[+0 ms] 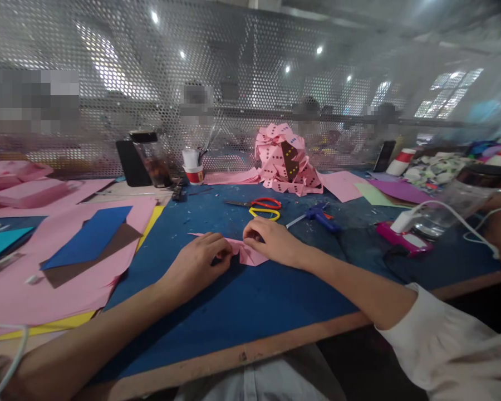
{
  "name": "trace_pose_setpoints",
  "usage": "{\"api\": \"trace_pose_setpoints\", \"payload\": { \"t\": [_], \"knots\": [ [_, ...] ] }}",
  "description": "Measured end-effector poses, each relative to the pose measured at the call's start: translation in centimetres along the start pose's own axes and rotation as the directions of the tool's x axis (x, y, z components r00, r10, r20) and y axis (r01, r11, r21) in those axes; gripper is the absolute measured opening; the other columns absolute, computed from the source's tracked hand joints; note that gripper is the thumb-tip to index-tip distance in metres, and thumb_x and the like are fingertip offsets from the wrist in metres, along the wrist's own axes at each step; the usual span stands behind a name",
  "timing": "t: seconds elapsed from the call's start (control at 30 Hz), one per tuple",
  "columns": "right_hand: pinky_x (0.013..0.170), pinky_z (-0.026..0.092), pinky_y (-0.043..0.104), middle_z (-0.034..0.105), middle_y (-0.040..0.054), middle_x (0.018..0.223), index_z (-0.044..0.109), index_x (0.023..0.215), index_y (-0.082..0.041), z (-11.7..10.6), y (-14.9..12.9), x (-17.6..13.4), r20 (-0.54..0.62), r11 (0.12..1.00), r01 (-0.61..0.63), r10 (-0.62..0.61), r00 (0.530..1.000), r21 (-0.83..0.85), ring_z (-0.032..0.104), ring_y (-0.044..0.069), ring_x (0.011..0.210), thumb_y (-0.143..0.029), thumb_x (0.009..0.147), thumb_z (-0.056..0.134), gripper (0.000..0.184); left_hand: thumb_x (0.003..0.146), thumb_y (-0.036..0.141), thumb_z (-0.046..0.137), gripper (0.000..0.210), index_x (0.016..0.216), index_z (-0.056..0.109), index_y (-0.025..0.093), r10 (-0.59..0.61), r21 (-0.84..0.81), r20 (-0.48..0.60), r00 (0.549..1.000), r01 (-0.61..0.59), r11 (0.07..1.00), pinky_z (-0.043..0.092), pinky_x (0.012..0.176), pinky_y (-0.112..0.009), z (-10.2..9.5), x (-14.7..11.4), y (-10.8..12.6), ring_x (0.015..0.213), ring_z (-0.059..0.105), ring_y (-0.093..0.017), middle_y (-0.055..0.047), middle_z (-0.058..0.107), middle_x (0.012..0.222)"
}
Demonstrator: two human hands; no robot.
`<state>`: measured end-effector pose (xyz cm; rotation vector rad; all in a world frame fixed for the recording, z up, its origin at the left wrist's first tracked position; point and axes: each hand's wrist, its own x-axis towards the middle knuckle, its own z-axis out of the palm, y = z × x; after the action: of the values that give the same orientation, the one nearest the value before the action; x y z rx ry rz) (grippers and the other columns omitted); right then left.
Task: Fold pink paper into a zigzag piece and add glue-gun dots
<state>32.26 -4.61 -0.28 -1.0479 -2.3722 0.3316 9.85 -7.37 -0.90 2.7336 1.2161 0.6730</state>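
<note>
Both hands are closed on one small piece of folded pink paper (253,256) just above the blue tabletop. My left hand (202,259) pinches its left part, with a thin pink tip showing behind the knuckles. My right hand (273,242) grips the upper right part, fingers curled down over it. Much of the paper is hidden by the fingers. Right behind my right hand lie scissors (265,209) with one red and one yellow handle. A blue glue gun (323,217) rests to the right of them.
A pink folded-paper model with dots (281,159) stands at the back by the perforated metal screen (234,67). Pink sheets (79,289) with blue paper (89,236) on top lie left. A magenta power strip (404,239) and clear jar (455,200) are right. The table's wooden edge (234,356) runs in front.
</note>
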Motion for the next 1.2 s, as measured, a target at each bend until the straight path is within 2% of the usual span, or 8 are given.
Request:
{"api": "trace_pose_setpoints", "payload": {
  "t": [0.27, 0.57, 0.83, 1.2],
  "knots": [
    [0.073, 0.041, 0.024, 0.060, 0.0015, 0.093, 0.067, 0.092, -0.019, 0.9, 0.7, 0.3, 0.085, 0.992, -0.025, 0.015, 0.996, 0.124, 0.057, 0.012, 0.082, -0.024, 0.088, 0.064, 0.006, 0.086, 0.017, 0.052, 0.010, 0.083, 0.062, 0.021, -0.084, -0.006, -0.018, 0.996, 0.084, 0.996, 0.041, 0.071, -0.028, 0.0, 0.0, 0.4, 0.077, 0.054, -0.016, -0.001, 0.061, 0.081],
    [0.069, 0.038, 0.023, 0.062, 0.0009, 0.088, 0.069, 0.090, -0.019, 0.7, 0.9, 0.9, 0.113, 0.988, -0.070, 0.054, 0.992, 0.141, 0.056, 0.012, 0.079, -0.033, 0.089, 0.064, 0.015, 0.086, 0.019, 0.053, 0.011, 0.080, 0.061, 0.021, -0.078, 0.006, -0.044, 0.996, 0.078, 0.997, 0.041, 0.066, -0.027, 0.2, -0.1, 0.1, 0.073, 0.054, -0.016, -0.001, 0.059, 0.080],
    [0.063, 0.035, 0.022, 0.068, -0.0001, 0.084, 0.072, 0.089, -0.018, -0.2, 0.9, 2.5, 0.279, 0.980, -0.079, 0.026, 0.960, 0.181, 0.058, 0.013, 0.077, -0.035, 0.082, 0.071, 0.018, 0.085, 0.018, 0.053, 0.011, 0.077, 0.061, 0.020, -0.103, -0.026, -0.025, 0.994, 0.102, 0.994, 0.043, 0.070, -0.027, -0.1, 0.0, 0.2, 0.076, 0.056, -0.016, -0.001, 0.059, 0.081],
    [0.061, 0.032, 0.022, 0.068, -0.0022, 0.081, 0.073, 0.086, -0.021, 0.1, 0.9, 2.5, 0.262, 0.979, -0.125, 0.079, 0.962, 0.164, 0.056, 0.012, 0.072, -0.038, 0.077, 0.075, 0.019, 0.083, 0.019, 0.054, 0.009, 0.077, 0.061, 0.021, -0.123, -0.051, -0.031, 0.992, 0.121, 0.991, 0.042, 0.067, -0.027, 0.2, 0.1, 0.0, 0.073, 0.056, -0.015, -0.001, 0.060, 0.082]
  ]
}}
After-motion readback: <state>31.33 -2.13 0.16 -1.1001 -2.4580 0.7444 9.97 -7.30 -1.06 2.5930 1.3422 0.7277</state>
